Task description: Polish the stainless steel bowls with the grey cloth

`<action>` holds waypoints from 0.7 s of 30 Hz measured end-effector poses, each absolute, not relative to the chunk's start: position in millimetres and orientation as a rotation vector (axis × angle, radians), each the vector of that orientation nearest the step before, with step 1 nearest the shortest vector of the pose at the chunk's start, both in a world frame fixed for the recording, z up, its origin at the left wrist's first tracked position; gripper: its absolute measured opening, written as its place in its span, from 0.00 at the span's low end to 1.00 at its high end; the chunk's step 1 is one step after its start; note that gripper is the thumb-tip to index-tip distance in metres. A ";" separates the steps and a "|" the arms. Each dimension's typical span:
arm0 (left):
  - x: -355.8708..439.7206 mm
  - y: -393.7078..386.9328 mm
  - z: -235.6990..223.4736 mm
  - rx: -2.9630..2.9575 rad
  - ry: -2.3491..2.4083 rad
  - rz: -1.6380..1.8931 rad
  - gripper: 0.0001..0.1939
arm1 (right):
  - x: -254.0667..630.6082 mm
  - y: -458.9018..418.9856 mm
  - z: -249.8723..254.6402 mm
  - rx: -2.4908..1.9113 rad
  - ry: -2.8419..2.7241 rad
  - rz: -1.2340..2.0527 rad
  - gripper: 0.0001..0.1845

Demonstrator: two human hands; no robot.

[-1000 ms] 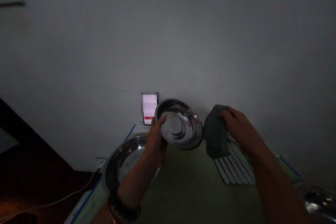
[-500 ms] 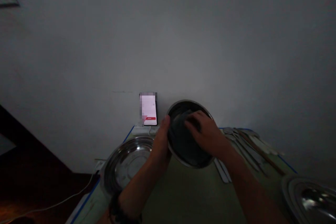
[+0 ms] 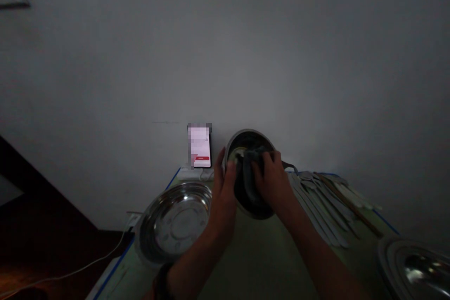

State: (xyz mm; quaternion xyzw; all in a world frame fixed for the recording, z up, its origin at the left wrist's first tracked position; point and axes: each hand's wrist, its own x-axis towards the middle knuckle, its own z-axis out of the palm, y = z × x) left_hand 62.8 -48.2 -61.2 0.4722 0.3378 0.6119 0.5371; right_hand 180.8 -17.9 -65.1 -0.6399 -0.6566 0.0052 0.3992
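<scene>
In the middle of the head view, a round, deep metal pot [image 3: 230, 138] is held up, tilted so that its dark inside faces me. My left hand [image 3: 223, 192] grips the pot's left rim, thumb towards the inside and fingers behind. A grey cloth [image 3: 249, 180] is bunched inside the pot. My right hand [image 3: 273, 176] is closed on this cloth, pressing it against the inner right side. The right fingertips are partly hidden in its folds. A short dark handle-like piece [image 3: 290, 166] shows just right of the pot; whether it belongs to it I cannot tell.
A wide, shiny metal basin [image 3: 151, 248] stands left on the greenish table [image 3: 246, 262]. A lit phone [image 3: 200, 145] leans on the wall. Several knives, spoons and other utensils [image 3: 323, 201] lie at the right. Another shiny metal piece [image 3: 390, 253] occupies the lower right corner.
The cloth, spread over the pot's inside before, is now bunched up in my right hand. The pot has shifted slightly up and left and turned, uncovering more utensils and the dark handle-like piece.
</scene>
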 end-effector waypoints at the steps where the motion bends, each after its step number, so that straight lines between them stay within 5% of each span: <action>1: 65.0 -51.8 -59.7 1.142 0.805 1.487 0.33 | 180.5 -17.5 -64.0 -1.562 -1.583 0.024 0.14; 9: 77.7 -63.6 -68.3 1.275 0.765 1.465 0.27 | 158.3 -37.0 -50.2 -1.324 -1.160 0.536 0.18; 15: 61.5 -44.8 -58.4 1.051 0.754 1.480 0.24 | 155.1 -53.9 -37.8 -0.937 -1.592 0.930 0.22; 21: 58.0 -48.1 -45.6 0.861 0.827 1.560 0.23 | 149.7 -59.4 -38.6 -0.853 -1.796 0.861 0.29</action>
